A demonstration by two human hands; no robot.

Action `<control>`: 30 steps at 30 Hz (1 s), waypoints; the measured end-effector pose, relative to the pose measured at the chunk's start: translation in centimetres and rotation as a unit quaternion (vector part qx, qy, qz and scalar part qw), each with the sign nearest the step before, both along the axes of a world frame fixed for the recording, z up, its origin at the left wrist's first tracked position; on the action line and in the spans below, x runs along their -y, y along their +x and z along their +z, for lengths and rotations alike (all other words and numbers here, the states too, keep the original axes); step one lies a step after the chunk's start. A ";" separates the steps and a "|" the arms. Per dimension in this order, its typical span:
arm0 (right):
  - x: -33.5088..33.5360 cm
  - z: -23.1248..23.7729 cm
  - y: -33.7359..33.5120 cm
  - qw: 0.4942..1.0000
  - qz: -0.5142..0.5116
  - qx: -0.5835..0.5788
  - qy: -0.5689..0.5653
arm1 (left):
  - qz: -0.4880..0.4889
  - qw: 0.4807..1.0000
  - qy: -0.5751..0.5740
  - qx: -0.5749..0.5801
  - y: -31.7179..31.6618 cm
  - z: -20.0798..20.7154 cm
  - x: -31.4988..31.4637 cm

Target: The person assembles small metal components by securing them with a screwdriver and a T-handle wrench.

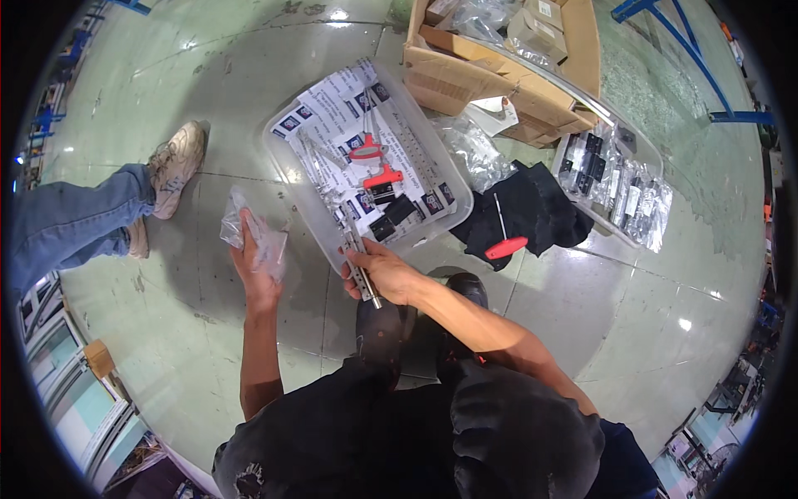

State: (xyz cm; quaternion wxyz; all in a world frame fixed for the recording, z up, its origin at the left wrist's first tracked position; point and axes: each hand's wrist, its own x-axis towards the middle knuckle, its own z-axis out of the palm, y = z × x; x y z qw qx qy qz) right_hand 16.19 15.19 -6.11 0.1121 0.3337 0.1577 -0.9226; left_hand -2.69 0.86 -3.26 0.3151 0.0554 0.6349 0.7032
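My left hand (262,280) is closed on a crumpled clear plastic bag (270,248), held to the left of a translucent plastic bin (455,218). My right hand (389,274) grips a slim silvery metal hinge (359,270) with a round pin at its lower end, over the bin's near edge. Printed paper lines the bin. On it lie two red-handled tools (382,177), several black hinge pieces (399,209) and some thin metal strips (409,150). My fingertips under the metal piece are partly hidden.
A red T-handled hex key (506,247) rests on black cloth (536,200) right of the bin. Behind stand an open cardboard box (465,83) and a tray of bagged metal parts (619,175). Another person's jeans (83,214) and shoe (177,166) are at the left.
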 end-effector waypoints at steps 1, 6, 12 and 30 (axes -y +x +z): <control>0.3 0.2 -0.3 1.000 -0.003 -0.005 -0.012 | -0.020 0.990 0.131 0.044 -1.2 -0.9 1.3; -0.3 -1.0 0.5 1.000 -0.018 0.008 -0.002 | 0.208 0.975 -0.076 -0.025 0.5 2.0 -5.6; 0.4 -0.8 0.6 0.999 -0.024 0.039 -0.008 | -0.037 0.983 -0.147 -0.102 2.0 1.5 -7.3; -4.5 2.2 -2.2 0.896 -0.041 -0.001 0.443 | -0.229 0.969 -0.090 -0.012 3.5 2.3 -7.5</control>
